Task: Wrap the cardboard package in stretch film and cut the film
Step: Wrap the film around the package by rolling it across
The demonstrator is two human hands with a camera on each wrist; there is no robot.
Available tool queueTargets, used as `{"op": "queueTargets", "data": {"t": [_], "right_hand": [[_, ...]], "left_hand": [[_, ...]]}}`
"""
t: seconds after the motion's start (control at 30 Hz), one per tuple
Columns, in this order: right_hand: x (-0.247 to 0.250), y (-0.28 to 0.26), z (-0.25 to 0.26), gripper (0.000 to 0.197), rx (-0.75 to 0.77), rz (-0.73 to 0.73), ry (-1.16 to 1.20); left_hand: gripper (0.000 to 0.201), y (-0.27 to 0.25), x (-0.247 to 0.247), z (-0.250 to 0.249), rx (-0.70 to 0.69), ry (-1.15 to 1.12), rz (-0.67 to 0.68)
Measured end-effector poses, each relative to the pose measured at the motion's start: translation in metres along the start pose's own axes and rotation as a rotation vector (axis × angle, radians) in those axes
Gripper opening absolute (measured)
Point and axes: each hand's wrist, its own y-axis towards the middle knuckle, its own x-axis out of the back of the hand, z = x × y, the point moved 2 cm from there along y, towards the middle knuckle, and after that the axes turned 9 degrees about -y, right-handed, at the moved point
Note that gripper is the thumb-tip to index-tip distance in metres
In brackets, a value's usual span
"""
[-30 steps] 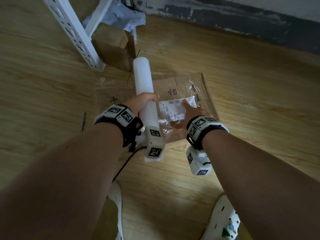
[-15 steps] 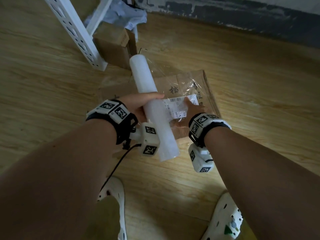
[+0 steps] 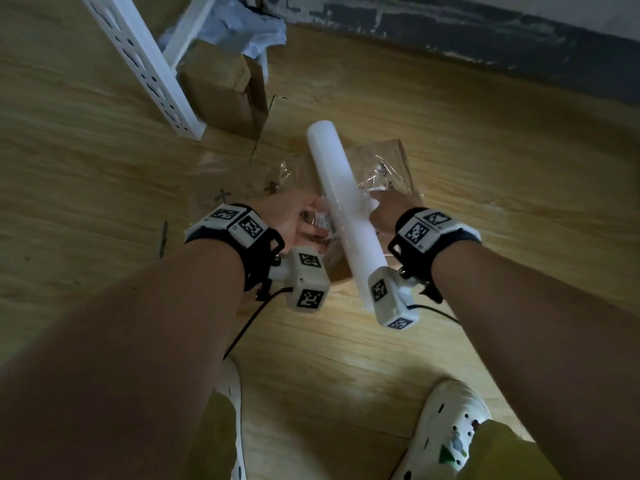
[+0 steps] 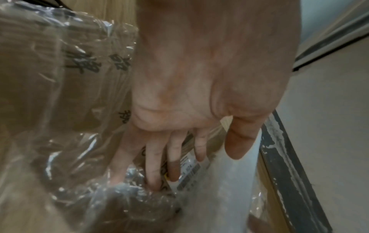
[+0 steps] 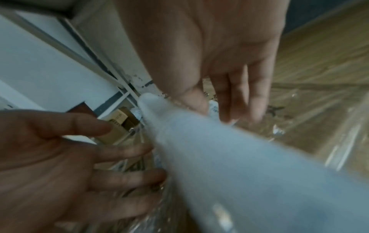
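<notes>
On the wooden floor [image 3: 502, 188], a flat brown cardboard package [image 3: 398, 157] lies under crinkled, glossy clear film. A smooth white cylinder, the stretch film roll [image 3: 341, 202], slants across it, its near end jutting past the package's edge toward the person's white perforated shoes [image 3: 446, 427].

The left hand [image 3: 294, 220] lies just left of the roll with its grip slack. Its fingers [image 4: 153, 160] reach out nearly straight onto the filmed cardboard beside a white barcode label [image 4: 189, 173]. The thumb runs alongside the roll, and nothing is clasped.

The right hand [image 3: 384, 211] sits on the roll's other side. Its thumb rests against the white cylinder and its fingers [image 5: 239, 94] point down toward the package, close to straight. The right wrist view is blurred, but this grip does not look wrapped round the roll. So the roll lies between the two hands, touching the right thumb and close to the left one.

Black printed characters show through the film on the cardboard. Farther off stand a white perforated metal rack upright [image 3: 145, 64] and a small open cardboard box [image 3: 214, 88].
</notes>
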Motion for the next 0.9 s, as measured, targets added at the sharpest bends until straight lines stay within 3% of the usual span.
{"op": "queueTargets", "data": {"t": [0.17,0.23,0.3,0.33,0.43,0.5,0.63,0.77,0.9], "right_hand": [[0.001,-0.011,0.009,0.042,-0.032,-0.118,0.255],[0.000,-0.014,0.017,0.064,0.001,-0.116,0.382],[-0.001,-0.020,0.025,0.094,0.054,-0.056,0.366],[0.000,-0.023,0.028,0.099,0.065,-0.039,0.330],[0.001,-0.022,0.026,0.071,0.032,-0.028,0.286],[0.005,-0.022,0.018,0.058,0.003,0.011,0.380],[0.018,-0.026,0.004,0.051,-0.026,0.007,0.588],[0.023,-0.033,0.001,0.035,0.020,0.019,0.653],[0.015,-0.035,-0.002,0.042,0.062,0.083,0.612]], "left_hand": [[0.040,0.006,0.001,0.002,0.027,0.038,0.015],[0.039,0.008,0.004,0.003,0.007,0.016,0.023],[0.032,0.010,0.006,0.004,-0.026,0.008,0.032],[0.028,0.010,0.006,0.004,-0.033,0.007,0.043],[0.029,0.010,0.008,0.003,-0.021,-0.038,0.073],[0.032,0.012,0.009,0.002,0.009,-0.045,0.090],[0.030,0.013,0.005,0.003,-0.013,0.021,0.088],[0.038,0.014,0.002,-0.001,-0.024,0.088,0.113],[0.041,0.013,0.000,-0.005,0.009,0.169,0.109]]}}
